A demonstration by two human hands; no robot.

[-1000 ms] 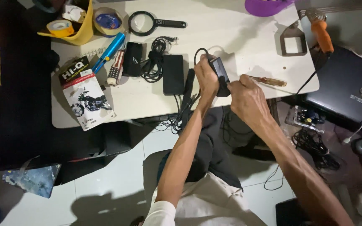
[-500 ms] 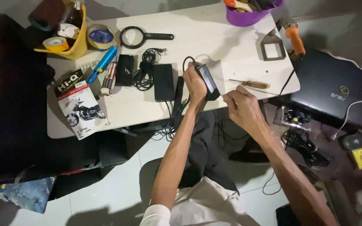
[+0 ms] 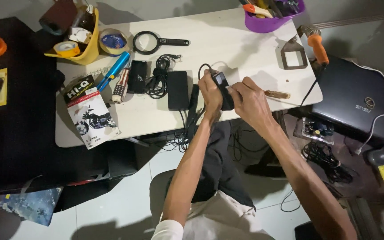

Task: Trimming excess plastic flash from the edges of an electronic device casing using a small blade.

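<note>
White desk (image 3: 245, 53) cluttered; left hand (image 3: 210, 91) gripped black adapter (image 3: 224, 91), right hand (image 3: 250, 100) pinched adapter's lower end; screwdriver (image 3: 276, 94) near.

Single view only, from a head-worn camera looking steeply down, almost vertically, onto the white surface (image 3: 245, 58) and the tiled floor below it. The camera sits well above the work, far enough to take in the whole surface, a laptop (image 3: 361, 100) at right and a dark mat (image 3: 18, 129) at left. Both forearms enter from the bottom edge, the hands (image 3: 230, 93) near frame centre.
</note>
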